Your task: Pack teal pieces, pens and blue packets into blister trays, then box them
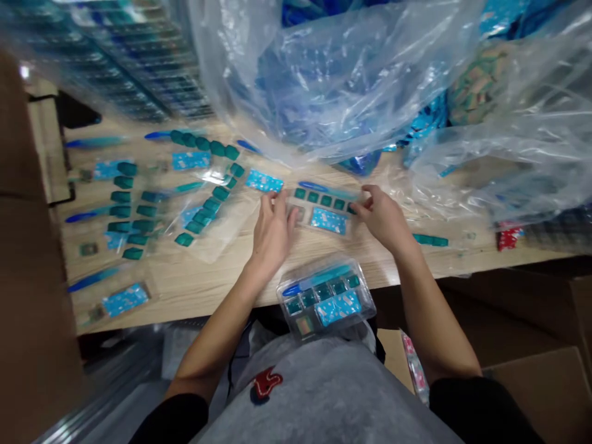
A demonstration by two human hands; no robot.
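Between my hands on the table lies a clear plastic tray [303, 217]. In it are a blue pen-like tool [319, 187], a row of teal pieces [326, 201] and a blue patterned packet [329, 221]. My left hand [271, 231] is closed at the tray's left end, its fingertips close to another blue packet [264, 180]. My right hand [383, 217] grips the right end, its thumb at the last teal piece. Motion blurs the exact finger contact. Nearer my body, a filled clear tray [326, 299] rests tilted at the table edge.
Several filled trays and loose rows of teal pieces [213, 205] spread over the left of the table [222, 271]. A large clear plastic bag [342, 86] bulges across the back. Stacked trays [124, 61] stand at back left. Cardboard boxes [541, 382] sit below right.
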